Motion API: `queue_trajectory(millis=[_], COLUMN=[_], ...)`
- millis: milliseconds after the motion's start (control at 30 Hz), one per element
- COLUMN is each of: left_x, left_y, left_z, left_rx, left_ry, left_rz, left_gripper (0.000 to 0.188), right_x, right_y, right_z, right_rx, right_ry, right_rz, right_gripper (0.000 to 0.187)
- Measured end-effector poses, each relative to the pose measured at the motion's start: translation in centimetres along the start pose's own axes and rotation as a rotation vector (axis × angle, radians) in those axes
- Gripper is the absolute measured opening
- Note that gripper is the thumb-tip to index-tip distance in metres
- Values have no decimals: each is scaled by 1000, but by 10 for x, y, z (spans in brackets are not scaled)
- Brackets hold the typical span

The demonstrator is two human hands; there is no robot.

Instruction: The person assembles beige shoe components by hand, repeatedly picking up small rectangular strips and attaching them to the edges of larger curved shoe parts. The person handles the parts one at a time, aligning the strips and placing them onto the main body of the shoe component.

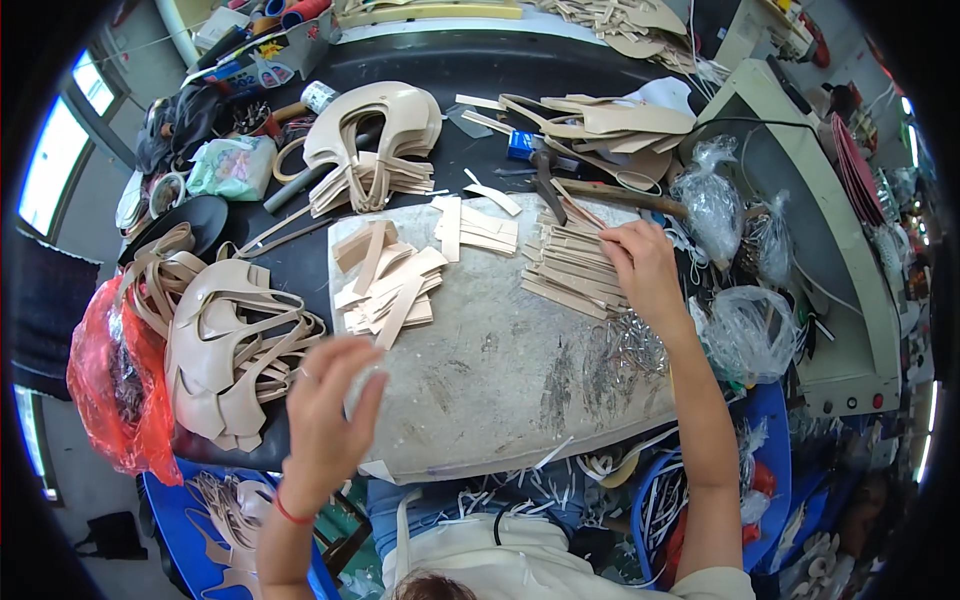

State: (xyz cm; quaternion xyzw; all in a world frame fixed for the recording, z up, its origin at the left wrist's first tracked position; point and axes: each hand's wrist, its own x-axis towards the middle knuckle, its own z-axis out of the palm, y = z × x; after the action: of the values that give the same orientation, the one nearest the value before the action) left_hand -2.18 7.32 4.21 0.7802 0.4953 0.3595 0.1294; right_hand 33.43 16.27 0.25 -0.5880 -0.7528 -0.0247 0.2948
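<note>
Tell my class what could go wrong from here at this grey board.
Spilling: the right hand is at a loose pile of narrow, beige, leather-like strips; a nudge might push some into the small, silvery metal pieces beside them.
Knocking: that hand could bump the long, brown wooden-handled, dark-headed hammer lying just beyond it.
Shifting: the left hand might brush the curved, beige, leather-like panels heaped beside it.

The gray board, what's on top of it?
Piles of beige strips and shiny metal bits lie on the gray board. Strips deep in the piles and anything beneath the right hand are covered from view.
</note>
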Motion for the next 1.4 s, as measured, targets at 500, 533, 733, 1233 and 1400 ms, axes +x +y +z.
queue_trajectory(millis=[500,533,733,1233,1400], left_x=[-59,-58,-67,-68,-76], left_y=[44,46,39,59,56], left_z=[42,44,53,39,47], left_rx=[-610,-722,-1195,-616,-819], left_ry=[-92,-110,-104,22,44], left_rz=[-341,-422,-646,-535,-722], left_gripper=[18,18,14,4,5], right_x=[-67,-75,-91,-90,-103], right_y=[-148,-156,-173,-181,-183], right_z=[-20,-20,-20,-6,10], right_rx=[692,772,857,392,513], right_ry=[-224,-284,-410,-161,-49], right_rz=[162,147,159,-504,-359], right_gripper=[17,18,19,30,24])
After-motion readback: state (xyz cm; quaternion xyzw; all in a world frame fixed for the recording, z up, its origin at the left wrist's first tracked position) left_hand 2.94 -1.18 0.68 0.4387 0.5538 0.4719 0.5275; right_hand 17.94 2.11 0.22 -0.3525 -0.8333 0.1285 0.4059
